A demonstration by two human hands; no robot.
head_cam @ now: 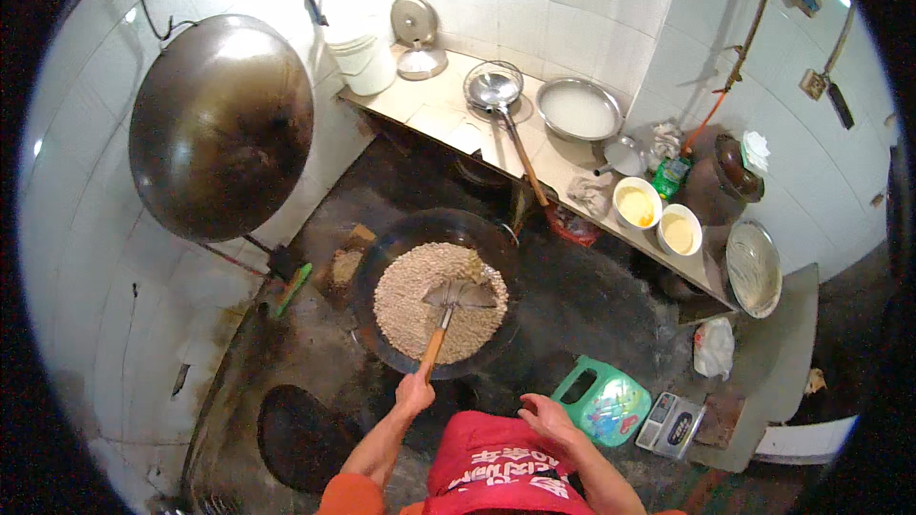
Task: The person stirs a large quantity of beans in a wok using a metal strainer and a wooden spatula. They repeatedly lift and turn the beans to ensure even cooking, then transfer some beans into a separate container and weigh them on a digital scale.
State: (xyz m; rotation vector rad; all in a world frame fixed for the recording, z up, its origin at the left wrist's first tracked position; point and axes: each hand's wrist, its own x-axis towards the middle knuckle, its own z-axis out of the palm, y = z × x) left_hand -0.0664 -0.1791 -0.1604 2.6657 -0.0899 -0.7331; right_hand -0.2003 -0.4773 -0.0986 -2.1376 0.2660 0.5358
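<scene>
A dark wok (pixel 372 332) set into the black stove top holds a mass of pale grains or small beans (pixel 411 300); which kind, I cannot tell. My left hand (pixel 415 394) is closed around the wooden handle of a metal wok spatula (pixel 432 356), whose wide blade rests on the pale mass. To the right, my right hand (pixel 545 415) is empty with its fingers partly curled, in front of the red apron (pixel 472 450) and beside a green plastic stool (pixel 608 393).
A big wok (pixel 222 129) hangs on the left tiled wall. The back ledge (pixel 444 114) bears a white bucket (pixel 361 61), ladle (pixel 495 89), steel basin (pixel 578 111) and two white bowls (pixel 637 204). A digital scale (pixel 670 425) lies right of the stool. A dark round opening (pixel 304 436) is at lower left.
</scene>
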